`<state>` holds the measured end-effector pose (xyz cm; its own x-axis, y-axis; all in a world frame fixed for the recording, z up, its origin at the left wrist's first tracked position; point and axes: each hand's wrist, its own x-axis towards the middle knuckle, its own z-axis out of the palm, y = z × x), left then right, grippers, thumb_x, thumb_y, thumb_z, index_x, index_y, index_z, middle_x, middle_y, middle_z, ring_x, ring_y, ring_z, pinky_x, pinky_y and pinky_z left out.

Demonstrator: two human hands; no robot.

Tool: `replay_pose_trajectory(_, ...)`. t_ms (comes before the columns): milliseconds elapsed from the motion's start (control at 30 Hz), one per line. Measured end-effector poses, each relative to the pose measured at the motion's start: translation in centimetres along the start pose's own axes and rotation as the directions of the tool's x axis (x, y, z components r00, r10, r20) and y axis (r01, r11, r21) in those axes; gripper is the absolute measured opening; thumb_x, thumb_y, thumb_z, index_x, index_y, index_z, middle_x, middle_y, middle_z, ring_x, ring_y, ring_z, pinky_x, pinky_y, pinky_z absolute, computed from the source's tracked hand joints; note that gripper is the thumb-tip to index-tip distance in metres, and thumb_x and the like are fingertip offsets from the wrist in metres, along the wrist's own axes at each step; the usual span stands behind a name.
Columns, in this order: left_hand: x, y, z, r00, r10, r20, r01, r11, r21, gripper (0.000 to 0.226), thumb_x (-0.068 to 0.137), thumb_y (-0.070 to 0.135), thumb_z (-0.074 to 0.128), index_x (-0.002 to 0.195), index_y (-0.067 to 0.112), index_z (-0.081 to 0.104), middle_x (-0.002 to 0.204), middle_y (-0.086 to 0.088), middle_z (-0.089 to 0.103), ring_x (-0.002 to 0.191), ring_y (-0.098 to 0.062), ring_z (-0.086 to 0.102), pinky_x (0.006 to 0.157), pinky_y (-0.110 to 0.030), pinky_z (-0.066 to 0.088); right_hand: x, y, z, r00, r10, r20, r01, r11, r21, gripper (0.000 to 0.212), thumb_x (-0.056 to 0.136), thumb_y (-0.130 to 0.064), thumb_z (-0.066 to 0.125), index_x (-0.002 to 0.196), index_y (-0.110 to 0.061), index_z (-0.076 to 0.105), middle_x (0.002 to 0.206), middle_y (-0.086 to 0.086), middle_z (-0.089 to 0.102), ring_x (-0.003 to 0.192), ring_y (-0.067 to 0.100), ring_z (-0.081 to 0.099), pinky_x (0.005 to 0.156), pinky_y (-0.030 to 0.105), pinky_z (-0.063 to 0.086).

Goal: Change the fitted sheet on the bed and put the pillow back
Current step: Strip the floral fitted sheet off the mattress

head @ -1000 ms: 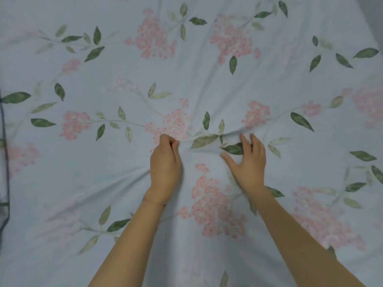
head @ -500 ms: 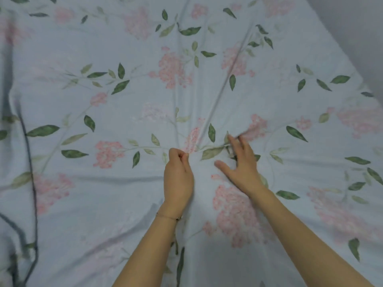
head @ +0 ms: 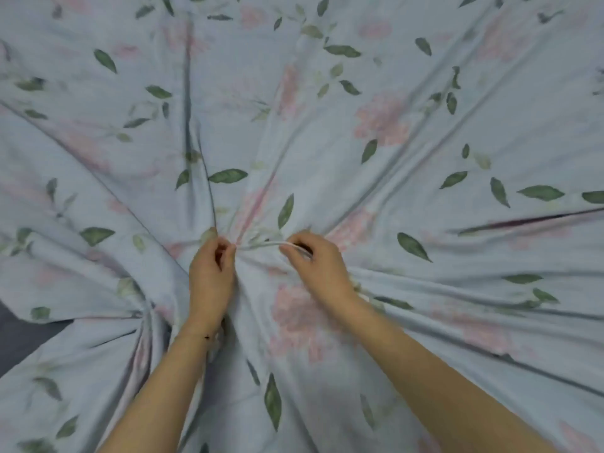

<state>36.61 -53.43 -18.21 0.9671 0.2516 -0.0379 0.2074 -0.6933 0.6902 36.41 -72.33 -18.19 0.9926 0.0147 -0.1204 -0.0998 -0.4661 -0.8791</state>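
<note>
Pinching the floral fitted sheet [head: 408, 132] at its middle, left hand [head: 210, 273] and right hand [head: 322, 268] curled tight on gathered cloth (creases radiating outward), dark surface [head: 23, 335] bared at left.

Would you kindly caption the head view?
The left hand and right hand pinch the floral sheet into radiating folds.

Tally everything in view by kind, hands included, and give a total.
floral sheet: 1
hands pinching it: 2, left hand, right hand
thin bracelet on the left wrist: 1
dark grey surface at the lower left: 1
Total: 5
</note>
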Motion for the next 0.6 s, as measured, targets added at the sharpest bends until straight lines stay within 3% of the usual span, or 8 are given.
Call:
replay_pose_trajectory(33, -0.2, -1.7, -0.5, 0.999, 0.05, 0.021, -0.052, 0.991, 0.124, 0.016, 0.096, 0.028, 0.056, 0.09, 0.013, 0.061, 0.085, -0.001, 0.064, 0.081, -0.012, 0.057, 0.075, -0.034, 0.044, 0.2, 2.3, -1.2, 0.999, 0.024, -0.032, -0.03, 0.979, -0.203, 0.041, 0.082, -0.054, 0.065, 0.109, -0.023, 0.066, 0.115, 0.005, 0.063, 0.111, 0.019, 0.056, 0.096, 0.041, 0.043)
replay_pose_trajectory(67, -0.3, -3.5, -0.8, 0.997, 0.059, 0.042, -0.069, 0.95, 0.304, 0.028, 0.094, 0.038, 0.056, 0.1, 0.012, 0.064, 0.098, -0.008, 0.066, 0.094, -0.025, 0.058, 0.082, -0.041, 0.044, 0.5, 5.0, -2.7, 0.99, 0.134, -0.052, -0.143, 0.907, -0.397, 0.075, 0.075, -0.066, 0.065, 0.138, -0.028, 0.049, 0.147, 0.009, 0.042, 0.137, 0.025, 0.036, 0.113, 0.048, 0.028)
replay_pose_trajectory(133, -0.7, -6.4, -0.8, 0.99, -0.106, 0.09, 0.039, 0.833, 0.552, 0.064, 0.09, 0.056, 0.057, 0.13, 0.006, 0.052, 0.13, -0.019, 0.054, 0.122, -0.039, 0.045, 0.098, -0.053, 0.034, -0.1, 9.6, -5.0, 0.912, 0.378, -0.162, -0.405, 0.754, -0.518, 0.113, 0.067, -0.078, 0.064, 0.155, -0.03, 0.011, 0.163, 0.009, -0.001, 0.149, 0.029, 0.001, 0.117, 0.052, 0.006)
replay_pose_trajectory(167, -1.2, -7.4, -0.7, 0.972, -0.204, 0.119, 0.102, 0.817, 0.567, 0.079, 0.088, 0.059, 0.059, 0.14, 0.002, 0.042, 0.142, -0.021, 0.044, 0.132, -0.041, 0.036, 0.104, -0.056, 0.028, -0.6, 10.8, -5.4, 0.89, 0.403, -0.212, -0.452, 0.726, -0.518, 0.114, 0.069, -0.077, 0.063, 0.156, -0.026, 0.01, 0.163, 0.011, 0.0, 0.149, 0.03, 0.003, 0.117, 0.051, 0.009)
replay_pose_trajectory(267, -2.8, -10.1, -0.2, 0.974, -0.157, 0.164, 0.058, 0.871, 0.488, 0.075, 0.089, 0.05, 0.063, 0.137, -0.005, 0.046, 0.138, -0.025, 0.048, 0.126, -0.041, 0.045, 0.103, -0.054, 0.037, -1.7, 12.5, -4.2, 0.933, 0.2, -0.299, -0.34, 0.759, -0.555, 0.072, 0.085, -0.059, 0.062, 0.137, -0.01, 0.051, 0.142, 0.021, 0.045, 0.129, 0.04, 0.042, 0.103, 0.048, 0.034)
replay_pose_trajectory(367, -3.2, -10.8, -0.8, 0.998, -0.051, 0.048, 0.026, 0.906, 0.422, 0.028, 0.093, 0.018, 0.063, 0.111, -0.004, 0.064, 0.11, -0.024, 0.065, 0.099, -0.039, 0.062, 0.081, -0.044, 0.048, -1.7, 12.2, -3.9, 0.924, 0.058, -0.379, -0.261, 0.818, -0.512, 0.026, 0.093, -0.028, 0.06, 0.095, -0.003, 0.064, 0.097, 0.02, 0.062, 0.093, 0.039, 0.056, 0.075, 0.04, 0.039)
replay_pose_trajectory(500, -2.6, -9.1, -2.1, 0.99, -0.117, -0.081, 0.137, 0.933, 0.334, 0.019, 0.096, 0.006, 0.051, 0.079, 0.003, 0.059, 0.077, -0.015, 0.06, 0.069, -0.028, 0.055, 0.061, -0.031, 0.029, -1.4, 9.3, -4.9, 0.847, 0.256, -0.466, -0.355, 0.925, -0.137, 0.021, 0.101, -0.023, 0.048, 0.083, -0.01, 0.05, 0.077, 0.012, 0.056, 0.071, 0.027, 0.049, 0.06, 0.033, 0.026)
replay_pose_trajectory(600, -2.1, -5.3, -1.5, 0.971, -0.207, -0.116, 0.222, 0.965, 0.141, 0.02, 0.1, 0.01, 0.042, 0.091, 0.001, 0.057, 0.087, -0.017, 0.06, 0.078, -0.024, 0.051, 0.065, -0.031, 0.028, -2.3, 6.8, -3.8, 0.827, 0.345, -0.443, -0.363, 0.931, 0.047, 0.022, 0.102, -0.023, 0.046, 0.088, -0.009, 0.054, 0.08, 0.006, 0.056, 0.074, 0.023, 0.051, 0.061, 0.029, 0.029)
